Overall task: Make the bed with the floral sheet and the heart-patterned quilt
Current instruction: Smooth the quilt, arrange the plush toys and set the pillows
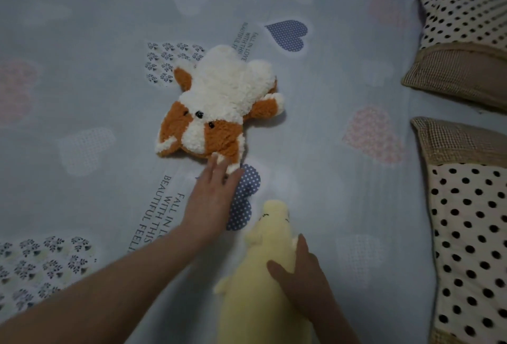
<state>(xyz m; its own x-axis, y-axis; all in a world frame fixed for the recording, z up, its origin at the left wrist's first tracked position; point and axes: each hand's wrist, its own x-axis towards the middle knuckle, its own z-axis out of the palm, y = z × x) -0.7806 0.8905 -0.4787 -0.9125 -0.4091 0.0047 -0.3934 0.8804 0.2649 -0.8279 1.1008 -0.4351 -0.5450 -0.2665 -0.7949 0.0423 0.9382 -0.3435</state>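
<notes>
On the bed, we see the heart quilt (pixel 329 42) spread out flat, with hearts and some words printed on it. Our left hand (pixel 211 201) reaches out over it. Its fingers (pixel 219 168) are straight and a little spread, and the tips touch the bottom edge of the brown and white dog toy's (pixel 219 102) head. The hand does not hold the toy. The dog toy lies in the middle of the quilt with its face up.

Our right hand (pixel 299 275) holds the yellow soft toy (pixel 255 302). The thumb lies across the top and one finger points up along its side. We cannot see the other fingers. The yellow toy lies long on the quilt, close to us, with its head near the left hand.

At the right edge of the quilt lie two spotty pillows, the far pillow (pixel 461 28) and the near pillow (pixel 472 234), with a small gap between them. There is lots of bare quilt to the left of the toys and between the toys and the pillows.
</notes>
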